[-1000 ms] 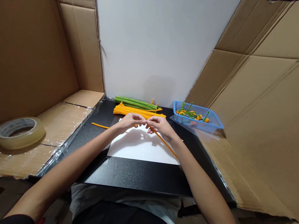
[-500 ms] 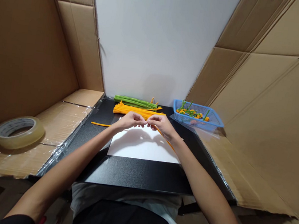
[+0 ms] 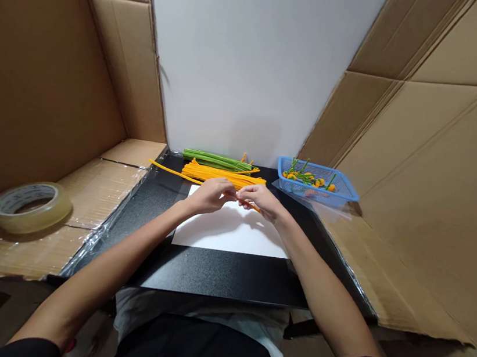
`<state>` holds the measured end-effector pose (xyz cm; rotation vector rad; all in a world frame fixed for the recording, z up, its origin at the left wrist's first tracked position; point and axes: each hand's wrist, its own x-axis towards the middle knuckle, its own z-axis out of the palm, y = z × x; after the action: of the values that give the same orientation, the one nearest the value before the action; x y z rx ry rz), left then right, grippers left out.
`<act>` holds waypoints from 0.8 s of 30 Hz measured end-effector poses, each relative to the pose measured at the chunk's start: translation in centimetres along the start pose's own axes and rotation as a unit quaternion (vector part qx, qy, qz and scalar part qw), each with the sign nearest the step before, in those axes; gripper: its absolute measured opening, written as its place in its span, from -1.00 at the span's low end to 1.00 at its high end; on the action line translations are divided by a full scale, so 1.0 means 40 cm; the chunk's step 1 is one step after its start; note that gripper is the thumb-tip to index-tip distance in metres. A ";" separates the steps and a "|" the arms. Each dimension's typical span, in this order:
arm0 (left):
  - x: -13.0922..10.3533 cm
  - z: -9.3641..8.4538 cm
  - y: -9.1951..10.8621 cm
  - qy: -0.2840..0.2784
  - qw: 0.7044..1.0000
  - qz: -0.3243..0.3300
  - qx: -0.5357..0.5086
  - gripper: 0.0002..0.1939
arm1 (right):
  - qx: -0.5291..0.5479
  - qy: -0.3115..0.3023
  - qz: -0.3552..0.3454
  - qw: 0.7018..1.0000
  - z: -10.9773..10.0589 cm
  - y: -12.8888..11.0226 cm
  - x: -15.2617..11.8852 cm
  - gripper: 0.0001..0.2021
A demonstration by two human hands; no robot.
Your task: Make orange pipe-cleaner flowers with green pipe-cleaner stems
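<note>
My left hand (image 3: 214,196) and my right hand (image 3: 260,201) meet over a white sheet of paper (image 3: 231,235), fingertips closed on an orange pipe cleaner (image 3: 173,171). One end of it sticks out far to the left past my left hand, sloping up; a shorter stretch shows under my right fingers. My fingers hide the part between them. Just behind the hands lies a bundle of orange pipe cleaners (image 3: 221,175), and behind that a bundle of green pipe cleaners (image 3: 214,159).
A blue plastic basket (image 3: 341,202) at the back right holds several small orange and green pieces. A roll of clear tape (image 3: 56,210) lies on the cardboard at left. Cardboard walls (image 3: 433,169) flank the black table (image 3: 208,274), with a white wall (image 3: 254,57) behind.
The pipe cleaner's left end has risen and now slopes up to the left. The long part that ran along my right wrist no longer shows. My left hand has turned knuckles-up.
</note>
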<state>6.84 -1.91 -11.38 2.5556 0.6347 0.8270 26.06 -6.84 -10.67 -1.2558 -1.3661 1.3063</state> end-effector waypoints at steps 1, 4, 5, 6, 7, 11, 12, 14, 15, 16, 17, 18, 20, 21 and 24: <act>0.000 0.002 0.000 -0.001 1.000 0.012 0.026 -0.86 | -0.001 0.001 0.007 1.000 -0.002 0.002 0.002 -0.92; 0.000 0.010 -0.003 -0.012 0.993 0.063 0.098 -0.79 | -0.001 0.000 0.026 1.000 -0.007 0.002 0.003 -0.95; -0.001 0.013 -0.004 -0.016 0.989 0.085 0.121 -0.76 | -0.001 -0.002 0.033 0.999 -0.008 0.001 0.002 -0.95; -0.002 0.015 -0.005 -0.018 0.984 0.107 0.142 -0.74 | -0.001 -0.004 0.042 0.999 -0.008 0.000 0.000 -0.95; -0.003 0.016 -0.006 -0.018 0.979 0.127 0.158 -0.72 | 0.004 -0.007 0.050 0.999 -0.009 -0.001 -0.002 -0.95; -0.009 0.012 -0.003 -0.009 0.968 0.173 0.180 -0.64 | 0.048 -0.022 0.077 0.996 -0.012 -0.006 -0.006 -0.94; -0.010 0.010 0.000 -0.011 0.966 0.181 0.184 -0.63 | 0.064 -0.032 0.086 0.994 -0.014 -0.007 -0.006 -0.92; -0.010 0.005 0.005 -0.020 0.960 0.199 0.196 -0.62 | 0.087 -0.053 0.114 0.988 -0.019 -0.007 -0.003 -0.87; -0.010 0.004 0.007 -0.024 0.957 0.207 0.203 -0.63 | 0.096 -0.062 0.129 0.985 -0.022 -0.007 -0.002 -0.84; -0.010 0.003 0.007 -0.025 0.953 0.214 0.212 -0.64 | 0.102 -0.070 0.142 0.982 -0.023 -0.007 0.000 -0.82; -0.010 0.003 0.005 -0.023 0.950 0.218 0.222 -0.64 | 0.103 -0.072 0.147 0.981 -0.023 -0.005 0.000 -0.80; -0.010 0.004 0.001 -0.018 0.947 0.218 0.234 -0.65 | 0.101 -0.070 0.139 0.983 -0.021 -0.004 0.001 -0.80; -0.009 0.007 -0.012 0.000 0.942 0.206 0.264 -0.65 | 0.072 -0.048 0.095 0.992 -0.014 0.001 0.000 -0.83; -0.009 0.008 -0.020 0.008 0.940 0.196 0.278 -0.67 | 0.042 -0.028 0.058 0.997 -0.008 0.003 -0.001 -0.83; -0.009 0.008 -0.042 0.017 0.938 0.167 0.304 -0.73 | -0.107 0.023 -0.073 0.991 0.007 0.007 -0.003 -0.80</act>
<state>6.27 -0.78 -12.60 3.2863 0.5327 0.8863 25.83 -7.02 -10.95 -1.2933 -1.5664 1.0465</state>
